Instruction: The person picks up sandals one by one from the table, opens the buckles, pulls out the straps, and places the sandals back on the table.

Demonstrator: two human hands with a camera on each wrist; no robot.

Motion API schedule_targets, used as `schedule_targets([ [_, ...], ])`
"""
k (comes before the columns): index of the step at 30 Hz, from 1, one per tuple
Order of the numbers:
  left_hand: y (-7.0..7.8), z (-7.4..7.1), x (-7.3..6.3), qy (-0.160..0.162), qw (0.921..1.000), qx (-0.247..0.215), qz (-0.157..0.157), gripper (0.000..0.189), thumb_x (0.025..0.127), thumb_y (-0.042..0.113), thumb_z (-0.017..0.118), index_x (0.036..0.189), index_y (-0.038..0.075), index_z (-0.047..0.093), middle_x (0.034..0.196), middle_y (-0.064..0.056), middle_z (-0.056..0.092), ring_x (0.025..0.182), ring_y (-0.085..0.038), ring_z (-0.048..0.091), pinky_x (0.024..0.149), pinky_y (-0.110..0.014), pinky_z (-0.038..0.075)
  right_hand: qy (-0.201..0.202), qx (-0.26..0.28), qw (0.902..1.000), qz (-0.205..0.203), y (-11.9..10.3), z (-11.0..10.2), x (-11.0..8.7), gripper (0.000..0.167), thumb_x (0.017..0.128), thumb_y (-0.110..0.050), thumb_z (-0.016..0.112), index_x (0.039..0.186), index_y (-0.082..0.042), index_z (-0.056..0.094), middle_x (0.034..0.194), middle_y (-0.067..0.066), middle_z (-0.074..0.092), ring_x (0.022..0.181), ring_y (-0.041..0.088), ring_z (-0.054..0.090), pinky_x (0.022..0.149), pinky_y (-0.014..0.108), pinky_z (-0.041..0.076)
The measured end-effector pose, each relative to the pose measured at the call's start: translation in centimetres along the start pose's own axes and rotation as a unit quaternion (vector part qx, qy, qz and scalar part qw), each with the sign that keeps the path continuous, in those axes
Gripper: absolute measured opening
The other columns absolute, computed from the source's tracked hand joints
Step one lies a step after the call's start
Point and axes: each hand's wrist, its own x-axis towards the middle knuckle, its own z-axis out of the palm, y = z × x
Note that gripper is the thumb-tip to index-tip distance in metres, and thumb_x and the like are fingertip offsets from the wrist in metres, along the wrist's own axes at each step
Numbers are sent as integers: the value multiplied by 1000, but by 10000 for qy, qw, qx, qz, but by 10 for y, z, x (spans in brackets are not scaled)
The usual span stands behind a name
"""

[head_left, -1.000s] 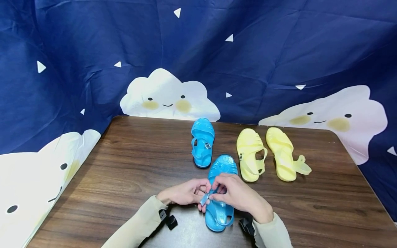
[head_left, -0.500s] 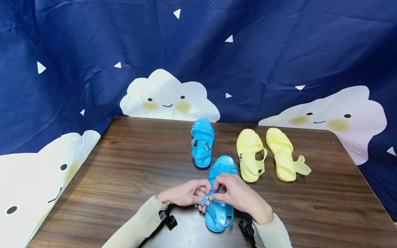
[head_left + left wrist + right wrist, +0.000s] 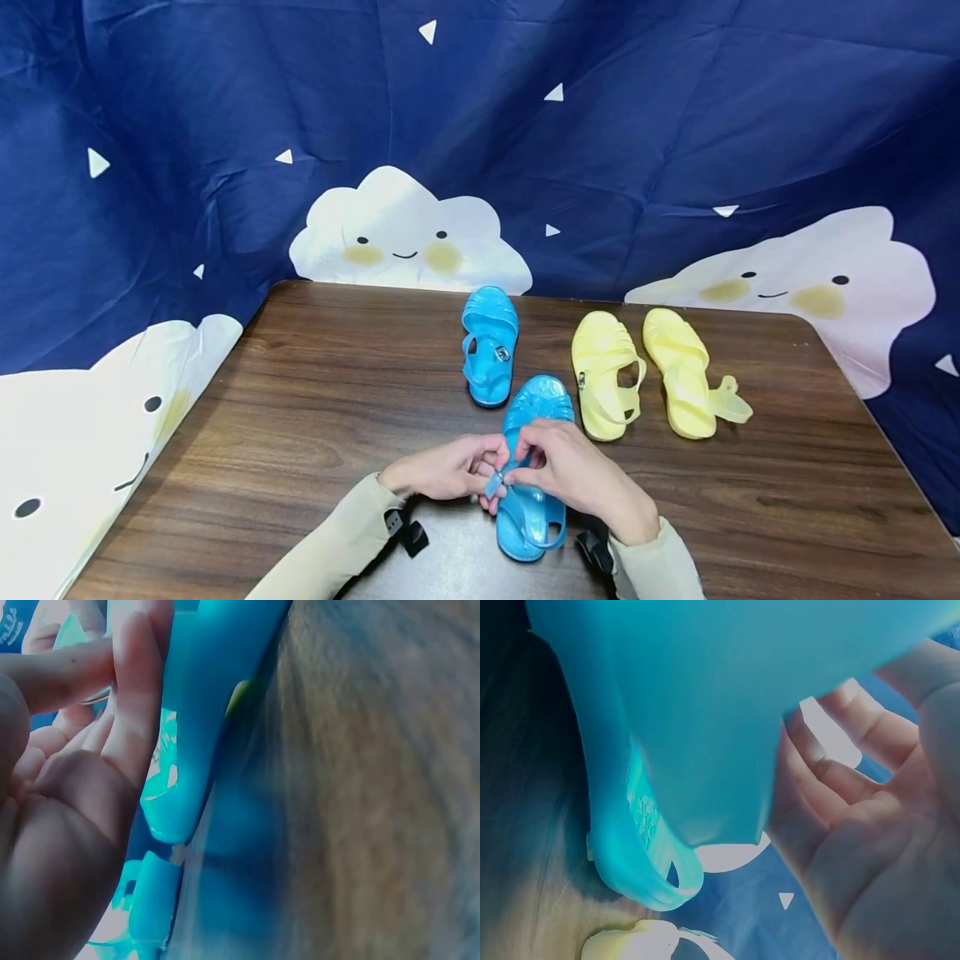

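In the head view, a blue jelly sandal (image 3: 538,406) lies sole-down near the table's front edge, toe pointing away. Both hands meet over its left side at the strap. My left hand (image 3: 456,467) pinches the strap's free end (image 3: 492,485), which sticks out between thumb and fingers. From the other side, my right hand (image 3: 576,468) pinches the strap close to the buckle, which the fingers mostly hide. The left wrist view shows the left hand (image 3: 82,772) beside the sandal's edge. In the right wrist view the blue strap (image 3: 697,735) covers the fingertips of the right hand (image 3: 877,817).
A second blue sandal (image 3: 489,333), its strap buckled, stands just beyond. To the right are a yellow sandal (image 3: 600,383) with its strap closed and another yellow sandal (image 3: 678,375) with its strap hanging loose. The brown wooden table (image 3: 337,375) ends at a blue cloud-print curtain (image 3: 480,100).
Both hands stay almost in place at the strap. The strap's free end has shifted very slightly between the fingers. The other sandals have not moved.
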Motion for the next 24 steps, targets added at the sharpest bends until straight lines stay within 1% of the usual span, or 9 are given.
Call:
schedule_targets([
  [4,1,1,0,90,9996,258,74,10,95,-10,47,93,-3,40,91,-18,66,76,-11,67,71,-36,59,-53,-4,10000,20,-1,0,0,19,82,-26,78,80,-15,62,78,-3,62,70,4,54,62,17,47],
  [6,1,1,0,119,9994,300,96,10,94,-10,48,93,-4,40,91,-19,67,76,-10,68,71,-37,59,-55,-31,10000,12,-1,0,0,19,82,-26,77,81,-15,62,78,-3,62,70,5,54,62,18,47],
  [8,1,1,0,120,9995,280,88,9,95,-10,48,95,-4,41,91,-21,66,75,-10,68,71,-37,60,-52,-103,9999,-12,-1,0,0,18,82,-26,77,84,-16,63,80,-4,61,71,6,54,63,18,47],
  [11,1,0,0,79,9999,129,61,9,95,-9,49,99,-6,41,92,-23,65,75,-11,68,70,-34,59,-62,-273,9996,-85,-1,-1,-1,16,83,-26,76,90,-17,65,85,-5,60,74,9,54,64,18,47],
  [14,1,-1,-1,48,10000,23,10,11,95,-8,49,103,-7,42,93,-22,64,76,-12,67,71,-31,59,-80,-403,9991,-145,-2,0,-3,16,84,-26,75,94,-16,70,89,-5,59,75,11,53,63,18,45],
  [18,1,-1,-1,9,10000,-59,-31,12,95,-8,50,104,-6,41,93,-17,64,77,-13,67,73,-32,59,-1,-475,9987,-157,-3,-1,-3,14,83,-26,76,90,-14,71,87,-4,58,72,10,52,61,17,44],
  [21,1,-1,-1,-2,9998,-162,-67,13,94,-8,50,104,-5,41,92,-14,63,78,-14,66,74,-30,59,111,-536,9984,-127,-5,-1,-3,14,81,-26,78,84,-14,70,84,-5,58,70,9,51,59,16,44],
  [24,1,0,-1,56,9999,-124,-73,15,94,-7,53,101,-4,41,92,-12,64,76,-14,66,72,-30,59,268,-723,9970,-63,-5,-1,-3,20,79,-29,80,79,-14,67,80,-5,56,67,7,48,58,16,43],
])
